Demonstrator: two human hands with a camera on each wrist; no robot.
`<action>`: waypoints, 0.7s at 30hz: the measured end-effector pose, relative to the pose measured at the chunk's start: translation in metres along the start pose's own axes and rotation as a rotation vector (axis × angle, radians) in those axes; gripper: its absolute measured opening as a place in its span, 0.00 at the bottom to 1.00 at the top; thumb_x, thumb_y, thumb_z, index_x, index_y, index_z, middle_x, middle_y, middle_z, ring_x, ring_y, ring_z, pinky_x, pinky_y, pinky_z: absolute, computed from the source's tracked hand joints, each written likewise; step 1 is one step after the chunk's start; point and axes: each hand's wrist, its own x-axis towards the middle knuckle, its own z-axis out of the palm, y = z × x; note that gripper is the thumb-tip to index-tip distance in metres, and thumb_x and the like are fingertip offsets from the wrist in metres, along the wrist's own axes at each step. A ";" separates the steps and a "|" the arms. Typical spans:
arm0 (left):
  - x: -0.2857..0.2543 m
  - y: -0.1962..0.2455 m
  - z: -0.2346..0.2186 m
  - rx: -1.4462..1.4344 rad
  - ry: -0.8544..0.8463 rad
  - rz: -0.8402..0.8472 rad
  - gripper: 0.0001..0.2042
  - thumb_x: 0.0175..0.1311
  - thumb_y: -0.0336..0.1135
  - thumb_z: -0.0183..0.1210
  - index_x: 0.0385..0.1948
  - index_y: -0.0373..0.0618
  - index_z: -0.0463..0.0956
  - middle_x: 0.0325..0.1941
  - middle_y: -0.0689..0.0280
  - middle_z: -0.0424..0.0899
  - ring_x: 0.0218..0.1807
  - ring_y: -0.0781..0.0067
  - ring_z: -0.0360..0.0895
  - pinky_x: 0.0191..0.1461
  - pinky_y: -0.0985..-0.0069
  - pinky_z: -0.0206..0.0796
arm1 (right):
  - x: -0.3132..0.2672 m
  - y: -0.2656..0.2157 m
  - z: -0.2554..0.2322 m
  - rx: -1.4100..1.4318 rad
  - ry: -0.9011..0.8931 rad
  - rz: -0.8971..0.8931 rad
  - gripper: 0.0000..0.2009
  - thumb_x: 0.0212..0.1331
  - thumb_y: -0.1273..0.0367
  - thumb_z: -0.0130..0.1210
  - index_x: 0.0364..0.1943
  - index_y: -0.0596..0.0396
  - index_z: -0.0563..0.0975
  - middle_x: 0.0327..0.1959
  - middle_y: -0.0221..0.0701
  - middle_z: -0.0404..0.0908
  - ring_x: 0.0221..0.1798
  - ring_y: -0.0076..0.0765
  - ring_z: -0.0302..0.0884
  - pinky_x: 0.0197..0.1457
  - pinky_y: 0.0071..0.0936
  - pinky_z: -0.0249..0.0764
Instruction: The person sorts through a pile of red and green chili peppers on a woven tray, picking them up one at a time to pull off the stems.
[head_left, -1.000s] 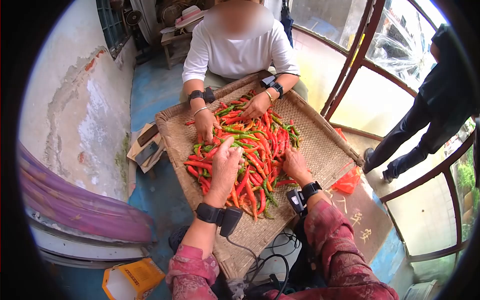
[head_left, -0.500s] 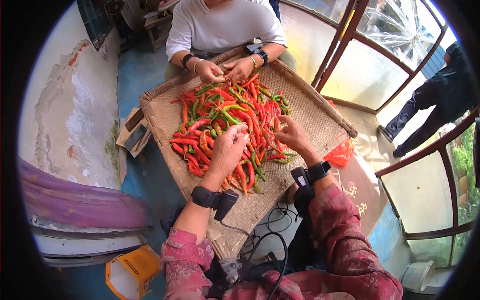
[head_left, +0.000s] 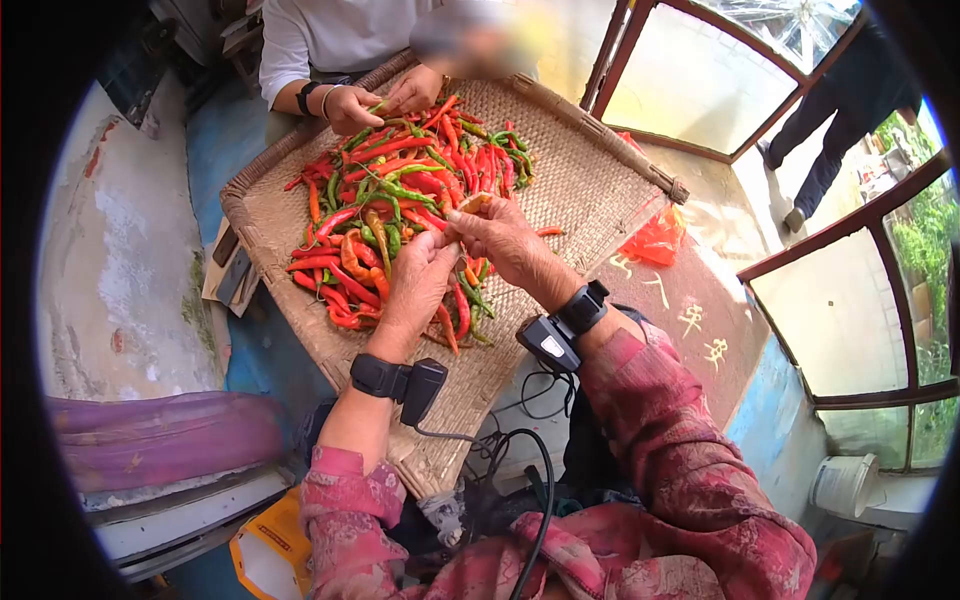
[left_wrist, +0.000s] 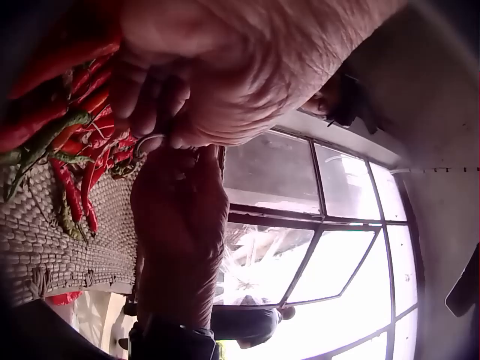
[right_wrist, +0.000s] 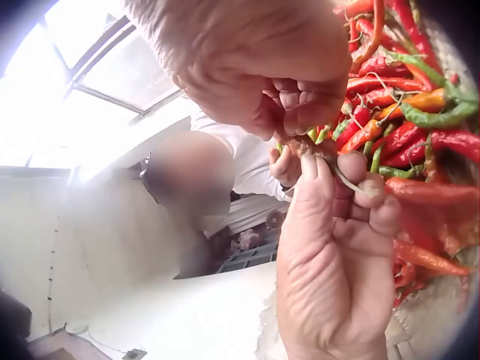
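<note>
A brownish-orange chili pepper [right_wrist: 301,145] with a pale curved stem is held between my two hands, which meet above the pile in the head view. My left hand [head_left: 415,285] pinches it near the stem end, thumb against fingers. From the other side my right hand [head_left: 510,245] grips it with curled fingers, covering part of it. Under and beyond them, red, orange and green chili peppers [head_left: 350,270] lie heaped on a woven tray [head_left: 590,190]. At the far side, another person's hands [head_left: 352,108] hold a small green pepper close over the heap.
Black cables [head_left: 540,450] hang below the tray's near corner. An orange-red plastic bag [head_left: 655,235] lies right of the tray on a brown board [head_left: 680,310] with yellow characters. A yellow box [head_left: 272,545] stands at lower left. Someone in dark trousers [head_left: 820,135] is by the windows.
My right hand has come from the pile's right side to meet my left hand at a pepper. The other person's hands have drawn back from the heap and come together. The head view has shifted.
</note>
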 end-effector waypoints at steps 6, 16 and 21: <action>-0.005 0.017 -0.020 0.331 0.270 0.178 0.10 0.62 0.34 0.53 0.36 0.35 0.72 0.23 0.67 0.77 0.25 0.82 0.71 0.30 0.81 0.65 | 0.047 0.001 -0.080 -0.049 0.317 -0.278 0.11 0.56 0.63 0.54 0.28 0.58 0.74 0.22 0.33 0.77 0.21 0.29 0.74 0.24 0.25 0.72; 0.002 0.032 -0.033 0.576 0.470 0.314 0.12 0.59 0.32 0.55 0.42 0.36 0.74 0.39 0.61 0.75 0.33 0.75 0.73 0.42 0.75 0.67 | 0.056 0.019 -0.076 -1.386 0.225 0.169 0.12 0.38 0.65 0.55 0.20 0.62 0.79 0.24 0.49 0.79 0.33 0.49 0.80 0.36 0.38 0.75; 0.001 0.025 -0.023 0.435 0.351 0.293 0.13 0.60 0.32 0.54 0.43 0.34 0.73 0.40 0.61 0.78 0.35 0.76 0.74 0.41 0.77 0.69 | 0.049 0.006 -0.067 -1.032 0.125 0.037 0.13 0.41 0.67 0.51 0.09 0.62 0.73 0.13 0.41 0.74 0.16 0.38 0.74 0.22 0.32 0.71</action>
